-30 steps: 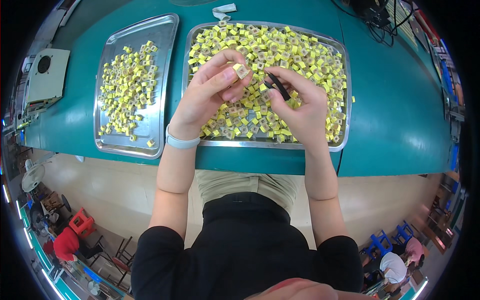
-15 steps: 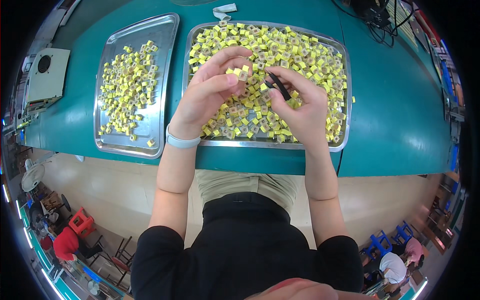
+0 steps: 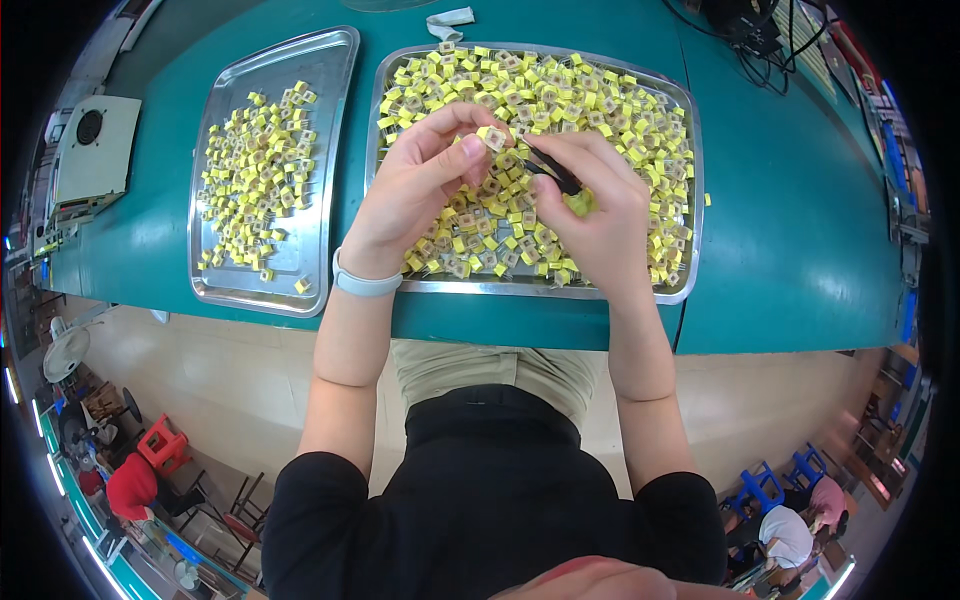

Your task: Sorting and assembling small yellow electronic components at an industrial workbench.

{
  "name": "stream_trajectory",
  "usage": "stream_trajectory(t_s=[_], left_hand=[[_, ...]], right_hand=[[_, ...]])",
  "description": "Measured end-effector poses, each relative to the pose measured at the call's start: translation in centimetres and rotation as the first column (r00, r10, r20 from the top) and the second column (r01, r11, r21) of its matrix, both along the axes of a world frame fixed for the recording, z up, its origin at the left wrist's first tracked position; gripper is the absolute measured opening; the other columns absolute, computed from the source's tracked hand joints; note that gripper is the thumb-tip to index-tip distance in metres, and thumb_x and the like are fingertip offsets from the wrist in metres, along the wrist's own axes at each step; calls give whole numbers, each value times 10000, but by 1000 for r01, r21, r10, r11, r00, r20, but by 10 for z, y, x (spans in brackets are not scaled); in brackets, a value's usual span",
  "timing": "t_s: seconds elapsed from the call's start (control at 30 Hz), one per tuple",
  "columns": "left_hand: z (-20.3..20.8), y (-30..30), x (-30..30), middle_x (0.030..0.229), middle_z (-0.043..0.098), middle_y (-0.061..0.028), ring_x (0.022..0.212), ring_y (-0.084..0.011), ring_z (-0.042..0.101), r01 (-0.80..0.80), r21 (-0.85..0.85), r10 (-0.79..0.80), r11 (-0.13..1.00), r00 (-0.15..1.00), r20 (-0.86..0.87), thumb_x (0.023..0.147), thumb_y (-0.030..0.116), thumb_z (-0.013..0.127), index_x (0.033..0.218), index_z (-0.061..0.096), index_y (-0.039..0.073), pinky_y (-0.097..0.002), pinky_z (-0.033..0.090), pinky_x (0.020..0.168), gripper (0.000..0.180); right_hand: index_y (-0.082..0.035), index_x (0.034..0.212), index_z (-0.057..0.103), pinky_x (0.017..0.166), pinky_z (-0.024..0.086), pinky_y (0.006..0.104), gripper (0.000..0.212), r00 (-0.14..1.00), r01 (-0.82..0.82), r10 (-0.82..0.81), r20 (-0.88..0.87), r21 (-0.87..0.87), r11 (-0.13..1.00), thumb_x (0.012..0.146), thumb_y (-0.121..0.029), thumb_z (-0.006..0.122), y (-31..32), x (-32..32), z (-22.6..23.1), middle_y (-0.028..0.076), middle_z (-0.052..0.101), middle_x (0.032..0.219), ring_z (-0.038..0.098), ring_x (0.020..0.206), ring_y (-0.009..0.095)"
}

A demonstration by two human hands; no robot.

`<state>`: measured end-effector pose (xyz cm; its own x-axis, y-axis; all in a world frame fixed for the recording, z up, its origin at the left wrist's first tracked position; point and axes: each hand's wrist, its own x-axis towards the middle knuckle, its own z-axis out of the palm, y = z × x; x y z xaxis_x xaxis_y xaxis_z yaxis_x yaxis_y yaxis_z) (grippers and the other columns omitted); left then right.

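Between the thumb and fingers of my left hand [image 3: 425,175] is a small yellow-taped transformer [image 3: 491,138] with a pale square face. My right hand [image 3: 603,205] grips black tweezers [image 3: 556,172], their tips pointing left toward the held piece; I cannot tell if they touch it. Both hands are above a large metal tray [image 3: 540,289] heaped with similar transformers [image 3: 600,100], whose thin wire pins show here and there. To the left, a second metal tray [image 3: 345,100] bears a smaller pile of the same pieces [image 3: 255,175].
The trays lie on a green table [image 3: 790,240]. A crumpled whitish strip [image 3: 450,20] lies beyond the large tray. At the far left stands a pale box-shaped device [image 3: 100,150]; black cables [image 3: 765,60] are at the back right. Other people sit behind, at both lower corners.
My left fingers have turned and closed in on the transformer, which sits slightly higher and further right. The tweezers have tilted and my right hand has shifted slightly left.
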<state>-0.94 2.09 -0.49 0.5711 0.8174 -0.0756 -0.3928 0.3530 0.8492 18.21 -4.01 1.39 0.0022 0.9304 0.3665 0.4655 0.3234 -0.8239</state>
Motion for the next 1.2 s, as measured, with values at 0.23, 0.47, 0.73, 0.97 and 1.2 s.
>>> stream_trajectory(t_s=[0.23,0.47,0.73,0.97,1.2], left_hand=[[-5,0,1,1065,604,5,806,-62,502,-7,8,6,1000,1000,30,960,220,657,1134,587,71,-212,429,737,240],[-2,-2,3,1099,594,-7,818,-64,502,7,31,-8,999,998,55,973,214,635,1130,567,81,-220,435,752,217],[-7,-4,8,1087,585,-9,831,-85,484,-20,73,11,997,993,119,980,219,632,1149,553,76,-242,428,767,236],[-15,1,6,1041,582,-16,806,-90,473,154,-63,-126,986,939,321,1011,271,588,1211,539,60,-248,431,760,294],[-11,-9,13,960,590,-18,788,-71,520,127,-237,-66,963,966,250,1039,325,524,1212,557,39,-238,469,729,336]], right_hand=[[-36,1097,718,723,554,281,350,999,-16,14,31,55,998,759,50,689,0,-3,0,97,695,971,695,824,190],[-41,1095,718,708,557,282,357,1000,-4,3,28,46,999,751,50,688,-2,-4,-2,94,695,971,697,818,190],[-43,1081,719,701,558,277,351,999,-5,1,49,78,997,744,47,679,-3,-5,-2,104,694,975,694,803,192],[-1,1085,658,684,531,240,280,989,98,-103,-106,-51,994,815,66,628,-5,-4,-7,39,637,868,626,749,100],[-20,1017,668,522,336,186,207,968,57,-72,-241,-71,996,826,45,715,-6,-2,-7,-36,565,697,444,588,10]])
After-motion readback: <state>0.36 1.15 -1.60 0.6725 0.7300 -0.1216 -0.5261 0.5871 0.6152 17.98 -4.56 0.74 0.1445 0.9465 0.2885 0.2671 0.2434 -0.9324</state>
